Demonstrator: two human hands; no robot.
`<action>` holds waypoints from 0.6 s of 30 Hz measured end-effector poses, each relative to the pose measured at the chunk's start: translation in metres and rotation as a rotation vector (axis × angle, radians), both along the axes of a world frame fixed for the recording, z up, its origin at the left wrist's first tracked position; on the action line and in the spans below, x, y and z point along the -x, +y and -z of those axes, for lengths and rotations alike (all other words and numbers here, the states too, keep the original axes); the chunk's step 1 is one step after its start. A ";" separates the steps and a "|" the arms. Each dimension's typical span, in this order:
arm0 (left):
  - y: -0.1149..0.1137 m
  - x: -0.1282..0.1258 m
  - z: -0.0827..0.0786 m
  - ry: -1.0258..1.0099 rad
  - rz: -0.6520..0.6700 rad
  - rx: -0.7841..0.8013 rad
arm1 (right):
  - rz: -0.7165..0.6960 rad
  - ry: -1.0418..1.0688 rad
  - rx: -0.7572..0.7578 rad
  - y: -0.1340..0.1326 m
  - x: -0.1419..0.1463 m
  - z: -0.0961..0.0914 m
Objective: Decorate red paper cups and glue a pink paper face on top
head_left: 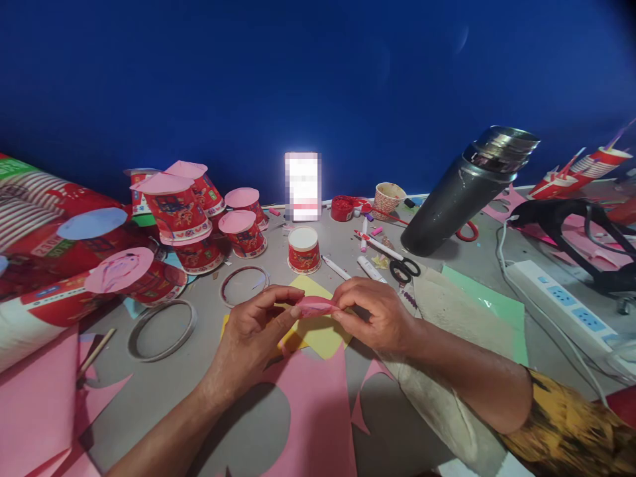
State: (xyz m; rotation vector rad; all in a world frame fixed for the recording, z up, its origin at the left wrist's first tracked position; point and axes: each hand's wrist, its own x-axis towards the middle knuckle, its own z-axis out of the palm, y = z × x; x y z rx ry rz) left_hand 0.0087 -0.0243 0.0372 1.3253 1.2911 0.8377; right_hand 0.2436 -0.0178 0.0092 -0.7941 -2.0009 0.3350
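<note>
A small curved piece of pink paper (317, 307) is held between my two hands, with blue-purple marks on its face. My left hand (258, 324) pinches its left end between thumb and fingers. At the other end, my right hand (373, 313) grips it the same way. Beneath lie a yellow sheet (325, 341) and a larger pink sheet (320, 411) with a round cut-out. Just beyond my hands an upside-down red paper cup (304, 250) stands with its white base up.
Upside-down red cups with pink paper discs (241, 228) stand on the left, near tape rings (163, 331). Markers (371, 270), black-handled scissors (403, 268), a dark flask (454, 199), a cloth (442, 318) and a power strip (561, 298) occupy the right. A lit phone (303, 185) stands behind.
</note>
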 end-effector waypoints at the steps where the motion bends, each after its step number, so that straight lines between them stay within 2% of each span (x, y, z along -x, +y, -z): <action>1: 0.001 -0.001 0.000 -0.002 0.002 0.015 | -0.006 0.006 0.023 0.000 0.000 0.000; 8: 0.003 -0.003 0.000 -0.057 -0.004 0.063 | -0.054 0.065 0.085 -0.002 0.003 -0.003; 14: 0.003 -0.003 -0.001 -0.039 0.002 -0.063 | -0.044 0.091 0.146 -0.002 0.002 -0.002; 18: 0.004 -0.004 0.000 -0.026 0.011 -0.084 | -0.025 0.104 0.186 -0.003 0.001 -0.002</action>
